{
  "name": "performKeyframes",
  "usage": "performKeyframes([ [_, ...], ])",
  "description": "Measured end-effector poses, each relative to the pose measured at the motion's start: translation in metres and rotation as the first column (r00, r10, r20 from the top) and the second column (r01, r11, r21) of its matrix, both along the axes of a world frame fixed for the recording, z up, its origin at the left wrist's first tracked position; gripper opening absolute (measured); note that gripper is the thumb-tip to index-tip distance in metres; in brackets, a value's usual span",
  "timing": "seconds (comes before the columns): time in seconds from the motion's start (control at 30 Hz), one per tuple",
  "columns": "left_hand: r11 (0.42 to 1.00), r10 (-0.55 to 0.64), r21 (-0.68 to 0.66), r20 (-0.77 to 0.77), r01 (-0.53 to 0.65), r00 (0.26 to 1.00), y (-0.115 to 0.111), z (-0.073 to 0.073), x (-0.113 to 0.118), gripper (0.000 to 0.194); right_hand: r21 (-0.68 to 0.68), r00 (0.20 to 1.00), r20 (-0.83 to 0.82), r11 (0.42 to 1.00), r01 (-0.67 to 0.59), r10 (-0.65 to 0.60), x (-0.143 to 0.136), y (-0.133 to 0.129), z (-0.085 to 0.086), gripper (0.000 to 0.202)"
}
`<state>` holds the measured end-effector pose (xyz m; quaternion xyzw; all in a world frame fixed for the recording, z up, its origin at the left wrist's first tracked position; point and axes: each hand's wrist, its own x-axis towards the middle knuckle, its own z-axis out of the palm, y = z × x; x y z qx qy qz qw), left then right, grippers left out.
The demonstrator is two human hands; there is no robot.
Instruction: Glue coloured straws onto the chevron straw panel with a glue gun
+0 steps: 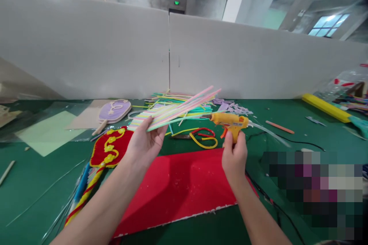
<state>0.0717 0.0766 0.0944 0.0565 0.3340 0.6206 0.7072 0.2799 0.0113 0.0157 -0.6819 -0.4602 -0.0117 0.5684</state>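
While pastel pipe cleaners (175,111) are gripped by L fingers (146,123) above desk (37,183), the glue gun (227,119) is clasped by R fingers (228,141) w/ nozzle (206,116) v. near them; if it's jogged, they may be smeared or L fingers burnt by hot glue.

The only view looks from the person's head, forward and down over the near edge of the green worktop (201,233), across to its far edge and the pale partition (109,49) behind; close above the worktop, it shares nothing with another view.
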Motion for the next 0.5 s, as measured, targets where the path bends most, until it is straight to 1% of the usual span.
performKeyframes([
  [0.07, 1.000, -0.004, 0.010, 0.020, 0.004, 1.000, 0.001, 0.004, 0.003, 0.017, -0.052, 0.998, -0.051, 0.998, -0.047, 0.045, 0.002, 0.001, -0.005, 0.033],
  [0.17, 0.994, 0.023, 0.102, 0.072, -0.031, 0.997, 0.002, 0.015, 0.000, 0.022, -0.064, 0.991, -0.132, 0.997, -0.042, 0.033, 0.005, 0.002, -0.008, 0.035],
  [0.23, 0.981, 0.065, 0.174, 0.101, -0.082, 0.993, 0.002, 0.025, -0.006, 0.025, -0.042, 0.983, -0.181, 0.999, -0.034, 0.026, 0.007, 0.002, -0.008, 0.036],
  [0.33, 0.952, 0.154, 0.249, 0.116, -0.179, 0.981, 0.002, 0.038, -0.018, 0.027, -0.007, 0.973, -0.225, 0.998, -0.063, 0.060, 0.006, 0.002, -0.008, 0.035],
  [0.4, 0.948, 0.177, 0.251, 0.086, -0.193, 0.980, 0.002, 0.040, -0.020, 0.026, 0.007, 0.969, -0.228, 0.995, -0.097, 0.096, 0.002, 0.001, -0.009, 0.034],
  [0.43, 0.955, 0.176, 0.232, 0.066, -0.187, 0.982, 0.002, 0.038, -0.018, 0.026, 0.011, 0.967, -0.224, 0.993, -0.119, 0.118, 0.000, 0.000, -0.009, 0.034],
  [0.5, 0.975, 0.144, 0.166, 0.031, -0.147, 0.989, 0.002, 0.028, -0.009, 0.025, 0.018, 0.965, -0.208, 0.987, -0.158, 0.159, -0.005, -0.001, -0.009, 0.034],
])
